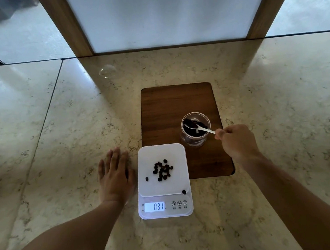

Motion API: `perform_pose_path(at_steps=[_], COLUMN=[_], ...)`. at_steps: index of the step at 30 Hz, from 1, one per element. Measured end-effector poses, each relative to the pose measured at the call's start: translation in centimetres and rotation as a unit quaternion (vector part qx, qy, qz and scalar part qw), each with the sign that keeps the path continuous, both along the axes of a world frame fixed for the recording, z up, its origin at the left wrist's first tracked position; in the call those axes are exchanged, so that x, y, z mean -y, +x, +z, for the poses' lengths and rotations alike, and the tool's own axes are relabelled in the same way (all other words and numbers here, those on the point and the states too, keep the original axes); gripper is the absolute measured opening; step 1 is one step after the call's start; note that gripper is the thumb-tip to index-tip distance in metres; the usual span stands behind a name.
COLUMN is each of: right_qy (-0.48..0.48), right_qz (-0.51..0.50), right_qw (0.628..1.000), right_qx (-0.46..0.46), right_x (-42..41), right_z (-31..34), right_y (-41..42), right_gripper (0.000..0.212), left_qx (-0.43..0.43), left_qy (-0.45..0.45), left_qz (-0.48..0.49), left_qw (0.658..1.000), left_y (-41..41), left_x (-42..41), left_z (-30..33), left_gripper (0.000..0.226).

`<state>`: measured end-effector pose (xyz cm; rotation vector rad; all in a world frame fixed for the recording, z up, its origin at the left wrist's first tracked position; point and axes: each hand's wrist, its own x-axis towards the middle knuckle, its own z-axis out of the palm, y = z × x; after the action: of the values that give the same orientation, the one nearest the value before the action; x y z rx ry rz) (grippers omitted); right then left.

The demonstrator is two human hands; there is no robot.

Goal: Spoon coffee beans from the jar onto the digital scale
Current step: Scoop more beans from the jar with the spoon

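The left hand (114, 177) lies flat and open on the marble counter (59, 136), just left of the white scale (165, 203). A small heap of coffee beans (162, 170) sits on the platform, with one bean apart at its near left and another at the near right corner. Its display reads 031; three buttons include M and T. Farther right, on a wooden board (170, 108), stands a clear jar (195, 128) holding beans. The right hand (237, 142) pinches a white spoon (200, 128) whose bowl is inside the jar.
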<state>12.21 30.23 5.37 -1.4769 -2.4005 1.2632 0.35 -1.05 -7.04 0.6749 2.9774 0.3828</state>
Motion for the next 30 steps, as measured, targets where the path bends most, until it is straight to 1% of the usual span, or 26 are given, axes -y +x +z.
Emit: perform_pose_path(at_steps=[6, 9, 12, 16, 20, 23, 27, 30], right_qy=[0.002, 0.024, 0.107, 0.226, 0.281, 0.27, 0.182, 0.125], right_qz=[0.001, 0.01, 0.037, 0.094, 0.137, 0.147, 0.104, 0.071], right_qw=[1.0, 1.0, 0.993, 0.969, 0.95, 0.951, 0.978, 0.99], right_qx=[-0.001, -0.009, -0.021, -0.011, 0.005, 0.025, 0.018, 0.003], right_x=[0.0, 0.2, 0.5, 1.0, 1.7, 2.0, 1.8, 1.6], right_z=[0.0, 0.0, 0.1, 0.5, 0.4, 0.2, 0.3, 0.4], right_y=[-0.1, -0.2, -0.1, -0.3, -0.9, -1.2, -1.5, -1.4], right_gripper=[0.027, 0.026, 0.026, 0.022, 0.022, 0.025, 0.033, 0.035], left_qx=[0.002, 0.004, 0.004, 0.007, 0.008, 0.007, 0.005, 0.005], left_qy=[-0.001, 0.003, -0.002, 0.0, 0.0, -0.003, 0.004, 0.0], left_qz=[0.0, 0.0, -0.001, 0.002, 0.0, -0.003, 0.0, -0.004], left_qw=[1.0, 1.0, 1.0, 1.0, 1.0, 1.0, 1.0, 1.0], left_y=[0.1, 0.2, 0.1, 0.2, 0.1, 0.1, 0.1, 0.1], left_x=[-0.1, -0.1, -0.1, 0.0, -0.1, -0.1, -0.1, 0.0], left_z=[0.3, 0.4, 0.5, 0.5, 0.4, 0.4, 0.4, 0.4], left_gripper=[0.063, 0.063, 0.063, 0.062, 0.063, 0.063, 0.063, 0.064])
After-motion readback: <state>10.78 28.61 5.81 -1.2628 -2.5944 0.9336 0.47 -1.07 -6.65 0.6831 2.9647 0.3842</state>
